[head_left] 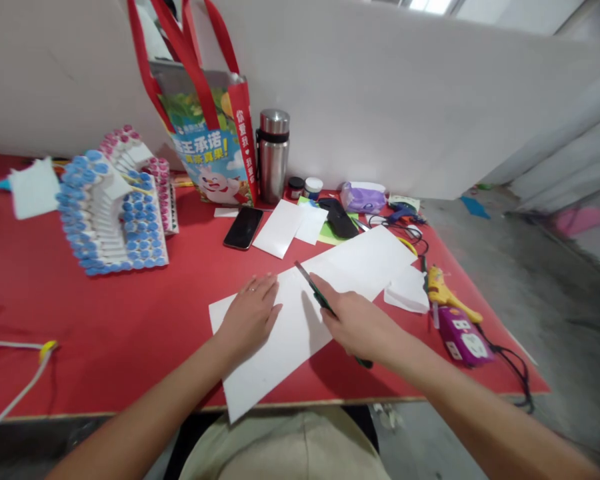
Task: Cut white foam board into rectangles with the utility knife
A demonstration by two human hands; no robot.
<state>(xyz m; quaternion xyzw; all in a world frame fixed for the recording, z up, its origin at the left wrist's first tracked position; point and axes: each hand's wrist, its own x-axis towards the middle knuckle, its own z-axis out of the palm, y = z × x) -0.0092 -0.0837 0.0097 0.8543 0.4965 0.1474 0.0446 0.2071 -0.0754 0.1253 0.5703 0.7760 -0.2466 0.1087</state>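
Right hand (363, 327) clenched around green scissors (314, 288), blades over white sheet (285, 333); left hand (250, 313) flat.

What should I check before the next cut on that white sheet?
1. Left hand flat on white sheet, pinning it: ok.
2. Right hand gripping green-handled scissors: ok.
3. Blades over the sheet, tips pointing away from the body: ok.
4. Left fingers clear of the blades, a gap shows: ok.
5. Blades open or closed: cannot tell, blurred.
6. Sheet fully on red table: not ok, the near corner overhangs the edge.
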